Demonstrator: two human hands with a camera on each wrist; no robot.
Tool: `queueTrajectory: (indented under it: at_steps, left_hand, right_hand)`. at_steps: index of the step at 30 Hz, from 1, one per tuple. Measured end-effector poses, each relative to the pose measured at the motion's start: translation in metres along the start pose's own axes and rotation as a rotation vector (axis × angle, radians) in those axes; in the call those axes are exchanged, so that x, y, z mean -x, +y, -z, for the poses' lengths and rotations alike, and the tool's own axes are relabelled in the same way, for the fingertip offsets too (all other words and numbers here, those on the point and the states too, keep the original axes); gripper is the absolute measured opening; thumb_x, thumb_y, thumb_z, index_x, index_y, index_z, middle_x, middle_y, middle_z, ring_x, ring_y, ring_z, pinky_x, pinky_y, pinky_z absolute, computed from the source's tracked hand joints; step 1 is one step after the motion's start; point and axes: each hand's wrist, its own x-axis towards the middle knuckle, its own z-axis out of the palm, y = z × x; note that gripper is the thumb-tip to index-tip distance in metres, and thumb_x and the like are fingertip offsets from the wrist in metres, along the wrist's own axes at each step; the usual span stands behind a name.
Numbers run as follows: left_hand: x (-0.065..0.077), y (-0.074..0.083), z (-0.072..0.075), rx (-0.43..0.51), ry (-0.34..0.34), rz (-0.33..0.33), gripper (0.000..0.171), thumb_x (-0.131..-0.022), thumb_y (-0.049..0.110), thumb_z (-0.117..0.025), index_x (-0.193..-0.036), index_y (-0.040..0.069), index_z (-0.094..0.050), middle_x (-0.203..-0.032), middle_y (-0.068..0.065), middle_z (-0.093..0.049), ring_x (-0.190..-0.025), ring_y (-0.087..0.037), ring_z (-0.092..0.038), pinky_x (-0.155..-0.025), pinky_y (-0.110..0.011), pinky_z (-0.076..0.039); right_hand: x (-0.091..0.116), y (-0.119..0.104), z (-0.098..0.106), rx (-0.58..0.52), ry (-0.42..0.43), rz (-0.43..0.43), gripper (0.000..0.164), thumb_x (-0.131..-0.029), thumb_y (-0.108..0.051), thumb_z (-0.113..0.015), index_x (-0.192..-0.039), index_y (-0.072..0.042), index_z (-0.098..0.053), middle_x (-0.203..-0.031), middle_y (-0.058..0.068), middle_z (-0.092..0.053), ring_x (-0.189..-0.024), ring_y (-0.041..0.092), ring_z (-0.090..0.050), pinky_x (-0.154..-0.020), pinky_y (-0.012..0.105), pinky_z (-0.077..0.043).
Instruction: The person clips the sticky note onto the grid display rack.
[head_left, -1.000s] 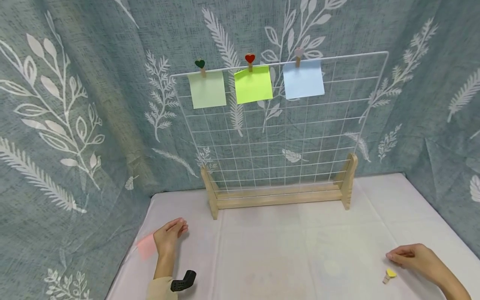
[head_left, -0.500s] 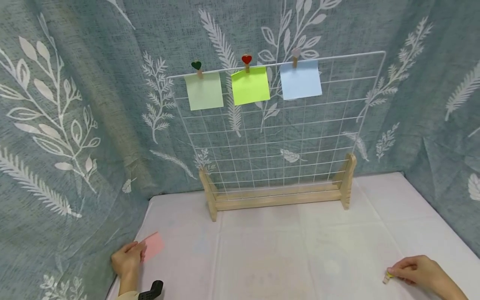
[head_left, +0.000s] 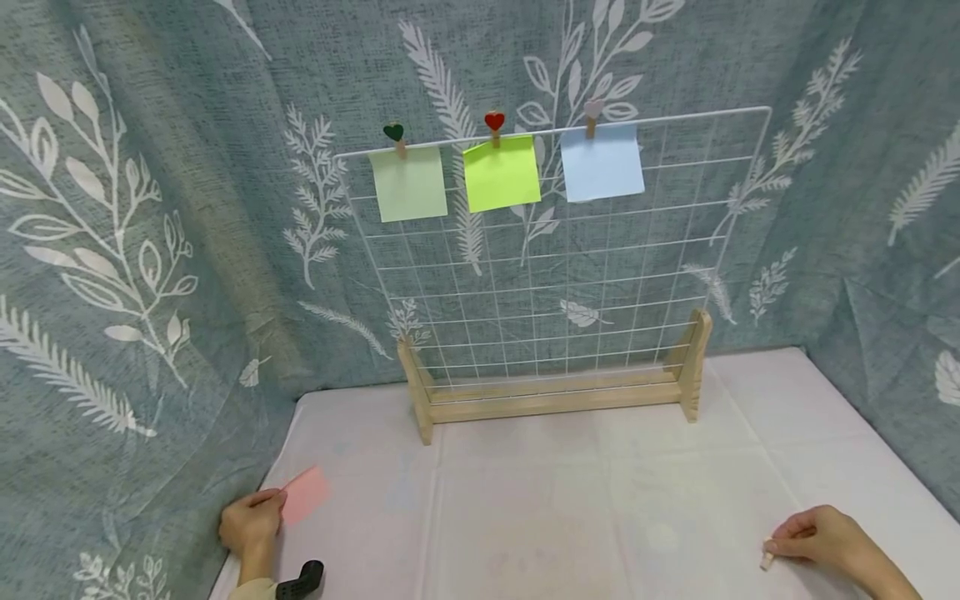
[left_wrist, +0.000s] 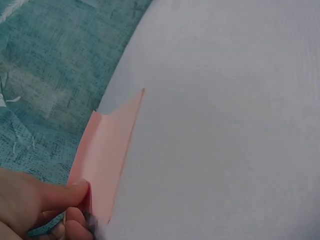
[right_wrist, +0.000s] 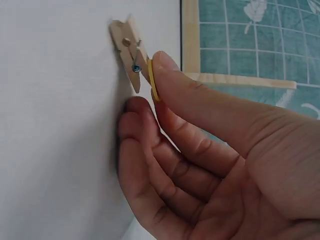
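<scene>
At the table's left edge my left hand [head_left: 251,523] pinches a pink sticky note [head_left: 306,495] by its near left edge. In the left wrist view the thumb presses on the note [left_wrist: 107,155], whose edge curves up there. On the right side, my right hand [head_left: 821,537] holds a small wooden clothespin [head_left: 767,560] between thumb and fingers. The right wrist view shows the clothespin [right_wrist: 129,47] close over the white cloth, its yellow decoration turned toward the thumb and its jaws pointing away from the hand.
A white wire grid [head_left: 570,275] stands in a wooden base [head_left: 555,405] at the back. Along its top bar, heart clothespins hold a pale green note [head_left: 409,185], a lime note [head_left: 502,175] and a light blue note [head_left: 603,165]. Patterned curtains [head_left: 150,292] surround the white table [head_left: 540,500].
My left hand has moved left and toward me, from beyond the pink note onto its edge. My right hand has come down onto the yellow clothespin and grips it, shifting it slightly.
</scene>
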Motion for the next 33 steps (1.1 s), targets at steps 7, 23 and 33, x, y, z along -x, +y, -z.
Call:
queueTrajectory:
  at_steps: [7, 23, 33]
  left_hand:
    - [0.0, 0.008, -0.003, 0.309, -0.171, 0.081, 0.009, -0.085, -0.005, -0.07, -0.089, -0.013, -0.073, -0.05, 0.009, -0.061, -0.043, -0.006, -0.059, -0.038, -0.024, -0.055]
    - [0.023, 0.041, -0.024, 0.694, -0.525, 0.137, 0.034, -0.095, 0.0, -0.062, -0.076, 0.026, -0.072, -0.076, 0.01, -0.07, -0.07, -0.006, -0.07, -0.069, -0.026, -0.063]
    - [0.055, 0.11, -0.063, 0.801, -0.578, -0.014, 0.011, -0.093, -0.007, -0.062, -0.101, -0.003, -0.068, -0.078, 0.0, -0.071, -0.071, -0.011, -0.07, -0.074, -0.031, -0.063]
  right_hand:
    - [-0.006, -0.008, 0.007, -0.103, 0.038, 0.163, 0.025, -0.088, -0.024, -0.075, -0.091, 0.001, -0.072, -0.081, 0.003, -0.071, -0.067, 0.003, -0.061, -0.057, 0.021, -0.054]
    - [-0.017, -0.015, -0.014, -0.073, 0.206, 0.18, 0.025, -0.082, -0.018, -0.079, -0.097, 0.002, -0.075, -0.094, 0.01, -0.074, -0.076, 0.003, -0.067, -0.068, 0.018, -0.058]
    - [-0.03, -0.021, -0.019, -0.118, 0.143, 0.208, 0.033, -0.081, -0.023, -0.08, -0.098, 0.004, -0.074, -0.092, 0.01, -0.074, -0.074, 0.008, -0.066, -0.063, 0.022, -0.057]
